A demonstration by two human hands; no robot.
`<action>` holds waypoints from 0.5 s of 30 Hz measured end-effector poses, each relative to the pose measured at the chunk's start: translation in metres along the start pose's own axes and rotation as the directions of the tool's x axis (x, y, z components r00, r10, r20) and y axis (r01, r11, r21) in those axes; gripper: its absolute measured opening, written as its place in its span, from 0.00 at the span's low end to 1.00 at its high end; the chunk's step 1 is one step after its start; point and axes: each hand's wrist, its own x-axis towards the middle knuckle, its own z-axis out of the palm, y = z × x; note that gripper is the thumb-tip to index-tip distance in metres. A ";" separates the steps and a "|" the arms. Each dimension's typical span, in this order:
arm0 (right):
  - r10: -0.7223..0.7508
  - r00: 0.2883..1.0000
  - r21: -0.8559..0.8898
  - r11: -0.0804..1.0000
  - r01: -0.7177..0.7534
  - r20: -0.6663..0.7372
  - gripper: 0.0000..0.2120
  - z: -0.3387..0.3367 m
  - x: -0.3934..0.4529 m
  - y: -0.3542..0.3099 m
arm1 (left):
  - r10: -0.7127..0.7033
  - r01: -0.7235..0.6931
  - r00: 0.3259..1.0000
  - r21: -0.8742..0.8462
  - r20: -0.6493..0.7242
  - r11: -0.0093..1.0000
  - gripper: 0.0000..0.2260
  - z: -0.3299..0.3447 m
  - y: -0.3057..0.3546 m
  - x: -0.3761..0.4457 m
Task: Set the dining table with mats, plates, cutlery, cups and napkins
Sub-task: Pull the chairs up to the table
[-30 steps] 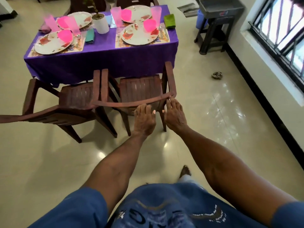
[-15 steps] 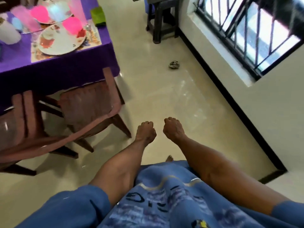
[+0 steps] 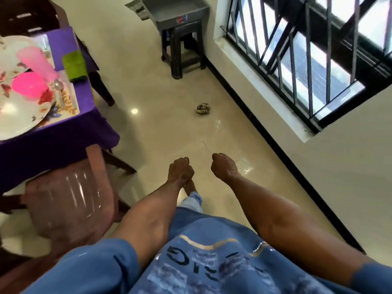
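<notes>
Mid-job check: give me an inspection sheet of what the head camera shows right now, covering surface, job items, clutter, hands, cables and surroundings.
Surface: table under a purple cloth, only its corner in view.
Job's things: floral plate on a patterned mat; pink bowl and pink cup on the plate; cutlery beside it; green napkin at the cloth's edge.
Clutter: crumpled wad on the floor.
Hands: left hand and right hand curled, no grip on anything.
Cables: nothing seen.
Surroundings: brown chair at the table, dark stool, barred window.
</notes>
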 end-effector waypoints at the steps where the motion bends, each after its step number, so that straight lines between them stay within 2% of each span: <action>1: 0.011 1.000 0.006 1.000 -0.011 0.002 0.10 -0.012 0.026 0.002 | 0.000 0.000 1.000 -0.016 0.021 1.000 0.12 -0.011 0.005 0.029; 5: 0.092 0.996 0.042 0.995 -0.092 0.011 0.10 -0.055 0.111 -0.002 | 0.001 0.005 0.997 -0.077 0.077 0.997 0.12 -0.055 0.022 0.124; 10: 0.120 0.993 0.141 0.983 -0.118 -0.006 0.13 -0.101 0.220 -0.015 | 0.013 -0.012 0.990 -0.009 0.142 1.000 0.12 -0.103 0.025 0.230; 15: 0.181 0.982 0.166 0.968 -0.186 0.047 0.13 -0.131 0.334 0.001 | -0.002 -0.009 0.979 0.050 0.203 0.999 0.12 -0.131 0.029 0.334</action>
